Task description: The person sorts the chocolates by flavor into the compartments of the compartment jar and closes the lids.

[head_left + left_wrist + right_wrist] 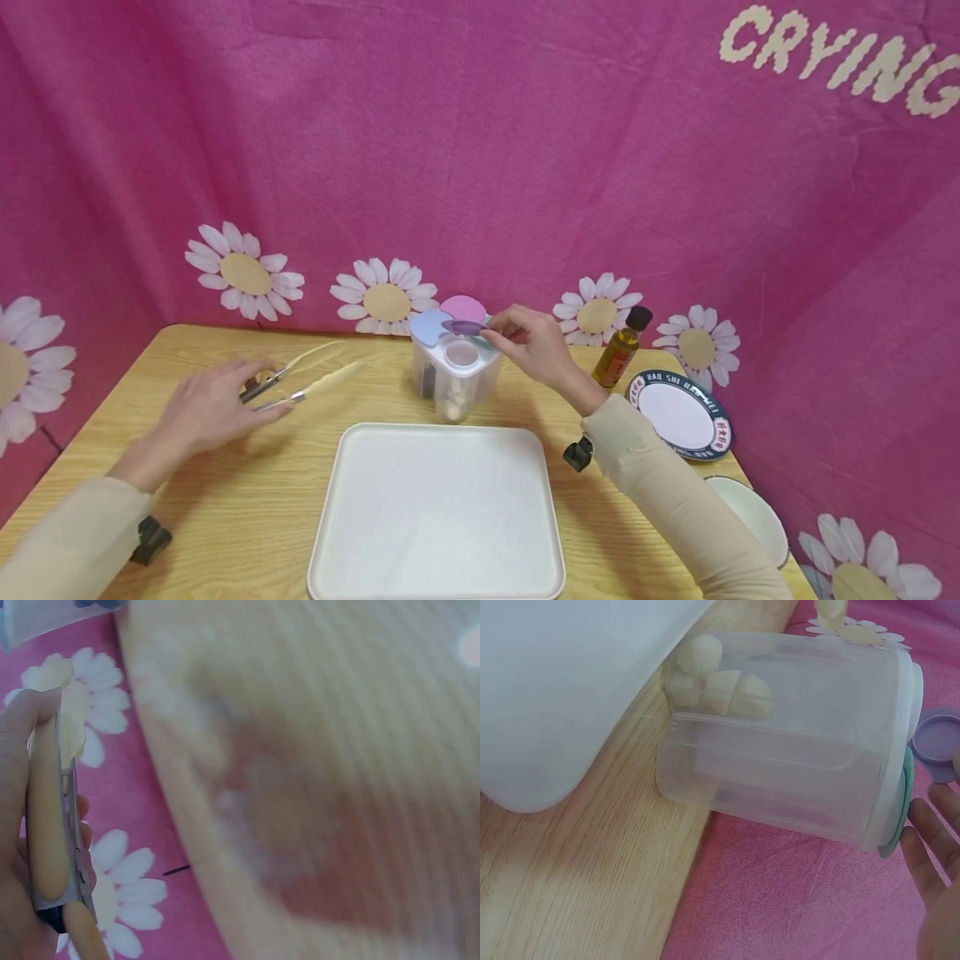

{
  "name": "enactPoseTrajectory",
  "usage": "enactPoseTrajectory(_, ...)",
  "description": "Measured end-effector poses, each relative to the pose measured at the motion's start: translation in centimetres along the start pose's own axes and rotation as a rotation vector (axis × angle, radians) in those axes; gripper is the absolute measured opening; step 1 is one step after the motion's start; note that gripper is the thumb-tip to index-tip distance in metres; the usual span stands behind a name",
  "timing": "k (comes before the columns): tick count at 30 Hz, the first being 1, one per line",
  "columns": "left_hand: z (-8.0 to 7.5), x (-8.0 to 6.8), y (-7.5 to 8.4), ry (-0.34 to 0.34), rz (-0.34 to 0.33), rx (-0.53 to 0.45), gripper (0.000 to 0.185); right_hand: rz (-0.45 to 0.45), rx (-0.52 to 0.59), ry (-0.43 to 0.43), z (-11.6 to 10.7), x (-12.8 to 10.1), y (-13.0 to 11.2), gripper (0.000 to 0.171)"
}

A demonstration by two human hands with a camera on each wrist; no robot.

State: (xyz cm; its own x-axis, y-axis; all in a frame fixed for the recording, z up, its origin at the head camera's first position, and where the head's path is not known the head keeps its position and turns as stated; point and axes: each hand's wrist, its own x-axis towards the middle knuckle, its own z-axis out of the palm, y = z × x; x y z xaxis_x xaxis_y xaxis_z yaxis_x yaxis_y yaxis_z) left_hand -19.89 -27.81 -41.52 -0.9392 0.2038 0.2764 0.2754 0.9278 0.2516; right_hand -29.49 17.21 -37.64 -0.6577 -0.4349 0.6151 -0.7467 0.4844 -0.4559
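Note:
My left hand (213, 408) holds a pair of tongs (330, 382) with pale yellow ends, spread apart and pointing toward the container. The tongs (46, 817) also show along the left edge of the left wrist view. My right hand (536, 346) pinches a small purple lid (462, 327) above the clear divided container (483, 390). Below that lid is an uncovered round opening; blue, pink and green lids top other sections. White chunks (701, 654) lie at the bottom of one compartment in the right wrist view. The purple lid (939, 740) appears raised off the container there.
A white rectangular tray (435, 508) lies in front of the container. To the right stand an oil bottle (617, 357) with a black cap, a dark-rimmed plate (678, 414) and a white bowl (753, 521). A pink flowered cloth (465, 167) hangs behind the wooden table (247, 492).

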Motion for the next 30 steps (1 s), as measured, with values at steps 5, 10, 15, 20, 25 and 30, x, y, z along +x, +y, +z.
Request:
enactPoseTrajectory(5, 1.0, -0.5, -0.6, -0.039, -0.027, 0.020, 0.075, -0.008, -0.003, 0.003, 0.0, 0.0, 0.0, 0.009)
enactPoseTrajectory(10, 1.6, -0.9, -0.9, -0.060, -0.043, 0.037, 0.078, -0.012, -0.005, 0.005, 0.0, 0.0, 0.0, 0.009)
enactPoseTrajectory(15, 2.0, -1.2, -1.0, -0.068, -0.050, 0.045, 0.083, -0.017, 0.003, 0.002, 0.0, 0.0, 0.1, 0.009)
enactPoseTrajectory(20, 2.4, -1.4, -1.3, -0.085, -0.071, 0.059, 0.090, -0.019, 0.003, 0.005, 0.0, -0.1, 0.1, 0.009)
enactPoseTrajectory(25, 2.7, -1.5, -1.8, -0.108, -0.099, 0.070, 0.095, -0.014, 0.003, 0.002, 0.0, 0.0, 0.0, 0.009)
enactPoseTrajectory(30, 2.8, -1.8, -2.0, -0.120, -0.110, 0.066, 0.098, -0.006, -0.006, -0.001, 0.0, -0.1, 0.0, 0.009)
